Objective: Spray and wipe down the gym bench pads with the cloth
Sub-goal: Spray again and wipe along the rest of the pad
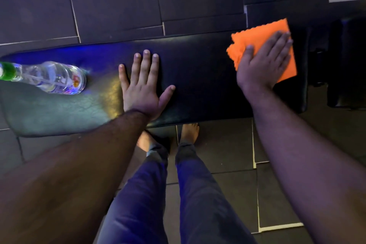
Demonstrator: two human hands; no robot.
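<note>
One bench pad point(198, 77), one orange cloth point(263, 37), one spray bottle point(53, 77), two hands point(142, 87).

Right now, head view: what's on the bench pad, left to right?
spray bottle → left hand, flat on the pad → right hand, pressing the orange cloth

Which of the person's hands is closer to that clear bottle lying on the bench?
The left hand, flat on the pad just beside the bottle. The right hand presses the orange cloth at the bench's far end.
</note>
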